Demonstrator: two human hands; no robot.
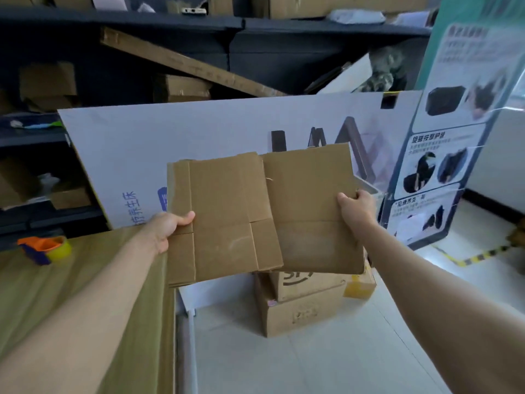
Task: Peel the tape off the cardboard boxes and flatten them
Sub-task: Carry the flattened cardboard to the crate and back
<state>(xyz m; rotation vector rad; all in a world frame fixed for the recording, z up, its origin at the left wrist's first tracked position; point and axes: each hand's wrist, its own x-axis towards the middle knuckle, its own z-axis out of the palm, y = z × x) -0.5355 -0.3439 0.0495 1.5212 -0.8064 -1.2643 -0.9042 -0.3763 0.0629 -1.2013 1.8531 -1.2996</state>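
Centre of frame: two flattened brown cardboard boxes held up in the air, side by side.
- Left flattened box [227, 217]: creases and flap slits visible. Several layers show along its lower edge. Its right edge overlaps the other sheet.
- Right flattened box [312, 211]: sits slightly higher in the frame, with one horizontal crease across its lower part.

Hands:
- Left hand [170, 228], centre left: grips the left edge of the left flattened box. The thumb lies on the front face; the fingers are hidden behind the sheet.
- Right hand [358, 209], centre right: grips the right edge of the right flattened box. The thumb is on the front and the fingers curl round the edge.
- Both forearms reach in from the bottom corners.

Below the held sheets, lower centre: a stack of boxes [301, 308] on the pale tiled floor [312, 365], not flattened. The top one carries dark print. A yellow box [359, 282] is just beside it to the right.

Lower left: a table [85, 280] covered in brown sheet. An orange and blue tape dispenser [45, 248] with a yellowish roll lies near its far left edge.

Behind the sheets, across mid frame: a large white board [170, 137] with blue characters and dark graphics.

Right side: a printed banner [454, 137] with product photos. A yellow and black floor stripe [477, 257] runs at its foot.

Top of frame: dark shelving [170, 27] holding more cartons. A long cardboard strip [181, 61] leans diagonally below it.
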